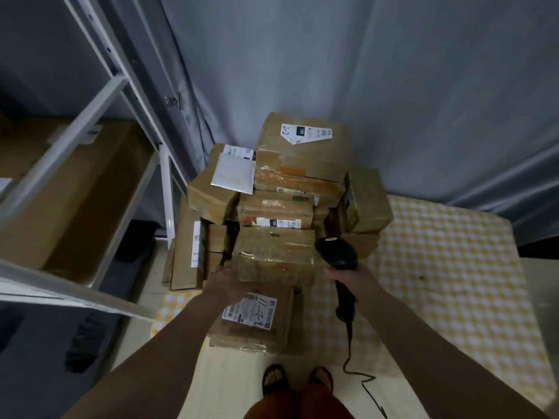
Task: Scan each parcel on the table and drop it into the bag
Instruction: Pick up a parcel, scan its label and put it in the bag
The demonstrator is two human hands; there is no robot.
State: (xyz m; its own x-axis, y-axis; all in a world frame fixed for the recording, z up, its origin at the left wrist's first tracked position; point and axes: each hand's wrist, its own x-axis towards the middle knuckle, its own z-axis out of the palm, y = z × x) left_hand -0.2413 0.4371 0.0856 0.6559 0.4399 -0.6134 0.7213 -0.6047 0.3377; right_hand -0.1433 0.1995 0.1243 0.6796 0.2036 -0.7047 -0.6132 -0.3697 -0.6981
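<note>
Backdrop: grey tarp walls, white metal shelving [99, 95] left of the parcel stack [290, 189], checkered cloth on the surface [438, 267] right of it.
Parcel in hand: taped brown parcel [273, 255] at the near front of the stack, just above a labelled parcel [257, 316] marked by pen.
Left hand: my left hand [222, 281] is at the parcel's near-left corner; fingers go under or behind the box, so I can't tell how tightly they curl.
Right hand: my right hand [348, 276] is wrapped round the grip of the black scanner [337, 249], cord trailing down toward my feet.
Scanner aim: head sits just right of the parcel, pointing away from me and slightly toward the stack.
Parcel axis: long side runs left-right across my view, top face up, no label visible on it.
Risk: one-handed lift from a corner could tip the parcel or drag neighbours off the loose stack.
Risk 2: no barcode facing the scanner, so I'd guess it needs turning first.
Bag: not in view.
</note>
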